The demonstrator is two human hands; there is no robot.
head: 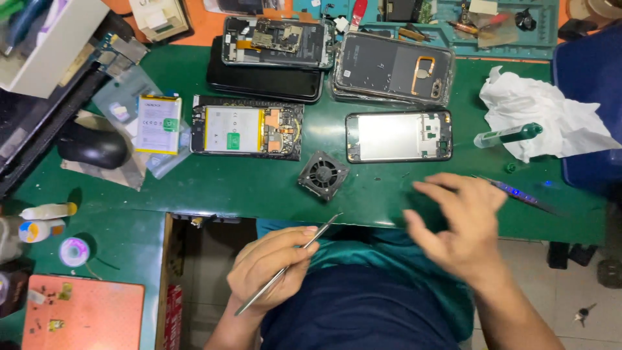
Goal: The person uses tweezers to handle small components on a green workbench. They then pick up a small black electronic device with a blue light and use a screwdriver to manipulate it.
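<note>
Work done: several phones lie opened on the green work mat [259,188]; the opened phone with a white battery and bare circuit board [249,131] at 11 o'clock has its back off; the phone frame with a pale blank inside [398,137] at 12 o'clock looks stripped of its parts
Work left: as I judge, nothing is put together again yet; the loose white battery pack [159,124] lies apart at 10 o'clock, and the transparent back cover with an orange ring [394,69] is set aside further up
Left hand: the left hand [272,266] is low, at 7 o'clock, near the body; fingers curled closed around the thin steel tweezers [288,264], held like a pen; the tip points up toward the small black square fan [322,175] but is apart from it
Right hand: the right hand [457,223] hovers at 4 o'clock over the mat edge; fingers spread and half bent, holding nothing; blurred, so the exact contact with the mat I cannot tell
Near right hand: a slim dark pen-like tool with a blue light [521,196] just beside the fingertips; a green syringe [508,135] on crumpled white tissue [551,116] at 2 o'clock
</note>
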